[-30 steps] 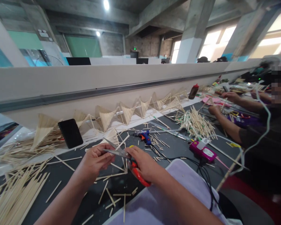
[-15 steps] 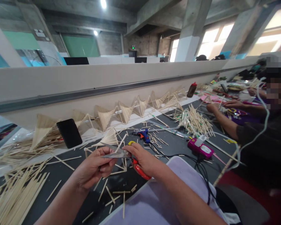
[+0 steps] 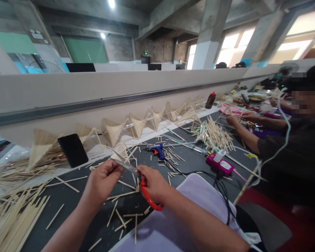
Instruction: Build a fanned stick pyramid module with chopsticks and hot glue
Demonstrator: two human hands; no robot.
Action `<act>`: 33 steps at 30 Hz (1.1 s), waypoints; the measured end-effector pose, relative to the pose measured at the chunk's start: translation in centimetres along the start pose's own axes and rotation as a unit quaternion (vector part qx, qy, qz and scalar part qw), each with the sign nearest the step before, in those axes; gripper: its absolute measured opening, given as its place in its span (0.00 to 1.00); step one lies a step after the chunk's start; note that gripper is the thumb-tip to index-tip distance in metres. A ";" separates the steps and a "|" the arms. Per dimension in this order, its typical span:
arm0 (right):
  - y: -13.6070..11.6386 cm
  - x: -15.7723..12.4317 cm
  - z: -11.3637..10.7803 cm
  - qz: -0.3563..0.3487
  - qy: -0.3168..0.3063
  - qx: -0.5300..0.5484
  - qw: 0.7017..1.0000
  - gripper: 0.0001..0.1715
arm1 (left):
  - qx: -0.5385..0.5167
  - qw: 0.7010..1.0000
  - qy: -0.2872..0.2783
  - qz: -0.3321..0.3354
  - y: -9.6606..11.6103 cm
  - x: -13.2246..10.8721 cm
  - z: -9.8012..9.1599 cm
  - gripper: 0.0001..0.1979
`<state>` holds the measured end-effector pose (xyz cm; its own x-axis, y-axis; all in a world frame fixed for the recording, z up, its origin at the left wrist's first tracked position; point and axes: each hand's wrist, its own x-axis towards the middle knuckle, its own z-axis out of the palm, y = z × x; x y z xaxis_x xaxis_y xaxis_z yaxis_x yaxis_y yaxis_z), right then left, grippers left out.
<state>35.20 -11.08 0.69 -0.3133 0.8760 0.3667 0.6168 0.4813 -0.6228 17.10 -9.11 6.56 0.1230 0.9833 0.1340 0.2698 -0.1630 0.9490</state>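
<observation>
My right hand is closed round the red handles of a pair of scissors, whose steel blades point left towards my left hand. My left hand is pinched shut at the blade tips; a thin wooden stick may be in its fingers, but I cannot make it out. Under both hands a small frame of glued sticks lies on the dark table. Cut stick pieces are scattered round it.
A pile of long sticks lies at the left. A black phone leans by a row of fan-shaped stick models along the wall. A blue glue gun, a pink device with cables, and a co-worker's arms lie to the right.
The scissor blades have closed somewhat and tilted, tips now lower towards my left fingers. Both hands stay close together; the view has shifted slightly to the right.
</observation>
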 end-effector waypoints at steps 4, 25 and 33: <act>-0.4 0.1 -0.2 0.011 0.002 -0.003 1.000 0.16 | 0.078 0.994 0.064 0.052 0.8 -0.7 0.4 0.04; 0.1 -0.3 0.4 0.015 0.013 0.003 1.000 0.15 | 0.045 0.999 -0.031 0.002 0.6 -0.1 -0.3 0.08; 0.1 -0.4 0.4 -0.024 0.014 0.027 0.999 0.28 | 0.026 0.999 -0.037 -0.005 0.6 -0.5 -0.6 0.08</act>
<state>35.14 -11.35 0.20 -0.3200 0.8512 0.4159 0.5617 0.5240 -0.6402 16.65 -9.69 7.24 0.1905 0.9764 0.1017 0.3207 -0.1598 0.9336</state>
